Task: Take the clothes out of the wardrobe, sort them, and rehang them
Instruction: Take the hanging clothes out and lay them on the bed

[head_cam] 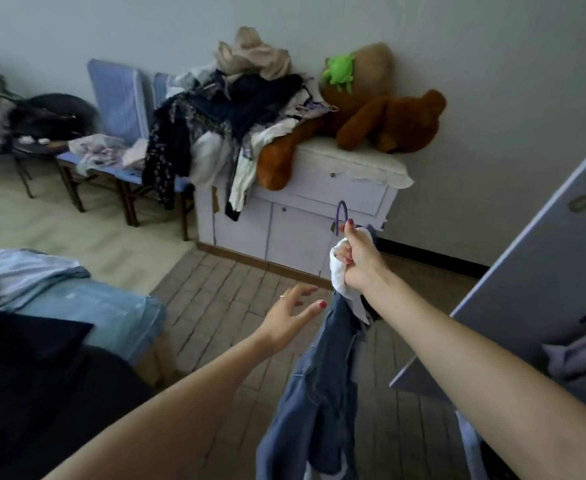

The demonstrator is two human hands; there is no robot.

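Observation:
My right hand (360,258) grips a purple hanger (342,216) by its hook, together with a bunched white cloth (341,275). A blue denim garment (319,393) hangs down from that grip towards the bottom edge of the view. To the left and slightly lower, my left hand (291,317) is spread with fingers relaxed and holds nothing, close to the denim without touching it. The wardrobe door (534,285) stands open at the right, with a pale folded cloth (582,355) seen behind it.
A white cabinet (302,216) against the wall carries a heap of clothes (236,109) and two plush bears (385,119). Blue-cushioned chairs (118,109) with garments stand to its left. A bed (87,306) with folded light blue and dark clothes lies at the lower left.

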